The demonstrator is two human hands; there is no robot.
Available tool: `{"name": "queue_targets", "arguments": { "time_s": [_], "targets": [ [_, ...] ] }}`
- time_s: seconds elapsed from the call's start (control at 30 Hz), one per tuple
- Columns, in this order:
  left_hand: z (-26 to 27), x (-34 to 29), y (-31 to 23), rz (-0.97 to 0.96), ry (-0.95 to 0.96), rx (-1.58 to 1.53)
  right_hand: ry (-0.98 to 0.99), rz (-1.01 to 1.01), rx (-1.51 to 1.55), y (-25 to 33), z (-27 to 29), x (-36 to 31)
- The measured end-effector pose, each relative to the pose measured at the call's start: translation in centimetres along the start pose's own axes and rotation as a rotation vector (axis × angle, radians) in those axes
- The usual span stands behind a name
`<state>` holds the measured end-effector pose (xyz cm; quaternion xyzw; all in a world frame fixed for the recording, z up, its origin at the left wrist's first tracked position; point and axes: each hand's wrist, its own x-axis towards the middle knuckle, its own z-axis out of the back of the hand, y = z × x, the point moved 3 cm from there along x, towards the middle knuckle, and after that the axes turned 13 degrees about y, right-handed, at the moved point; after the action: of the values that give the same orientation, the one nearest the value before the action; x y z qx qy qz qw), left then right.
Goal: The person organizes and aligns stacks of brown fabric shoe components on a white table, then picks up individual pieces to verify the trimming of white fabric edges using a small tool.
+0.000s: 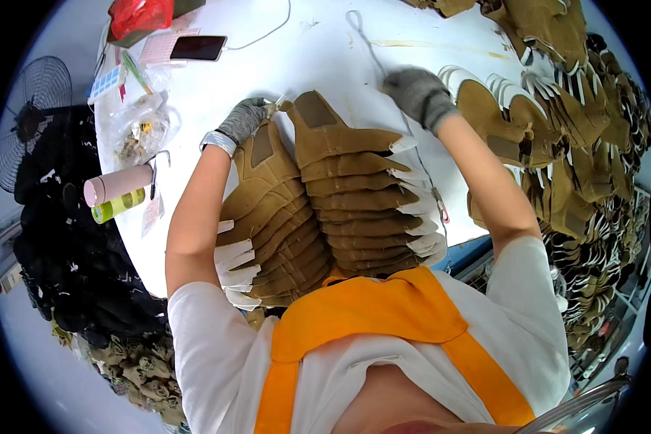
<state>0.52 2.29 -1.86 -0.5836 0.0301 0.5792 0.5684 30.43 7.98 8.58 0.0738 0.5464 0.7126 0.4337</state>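
Gloved L hand (243, 120), brown shoe-upper stack (276, 217) at 5 o'clk, R hand (421, 95), 2nd stack (358, 197) at 7 o'clk, can't tell either grip

White table (318, 47) under stacked brown pieces (354, 184), plastic bag (142, 133).

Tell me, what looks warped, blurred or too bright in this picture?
In the head view, black corners frame a bowed fisheye scene; the right hand looks smeared, the left hand crisper; the white tabletop is bright, almost washed out in places.
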Motion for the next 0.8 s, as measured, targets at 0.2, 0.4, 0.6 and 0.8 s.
{"name": "queue_targets", "arguments": {
  "time_s": [0.2, 0.4, 0.6, 0.8],
  "targets": [
    [-2.1, 1.3, 2.0, -0.359, -0.335, -0.322, 0.408, -0.247, -0.903, 3.3, -10.4, 12.1],
    [-1.5, -1.7, 0.1, -0.193, -0.279, -0.5, 0.379, -0.298, -0.639, 1.2, -11.4, 12.7],
    [0.6, -4.3, -1.9, -0.003, -0.169, -0.058, 0.287, -0.085, -0.414, 1.3, -11.1, 11.9],
    [-0.8, -3.3, 0.5, -0.175, -0.344, -0.41, 0.21, -0.179, -0.262, -0.3, -10.8, 12.2]
  ]
}}
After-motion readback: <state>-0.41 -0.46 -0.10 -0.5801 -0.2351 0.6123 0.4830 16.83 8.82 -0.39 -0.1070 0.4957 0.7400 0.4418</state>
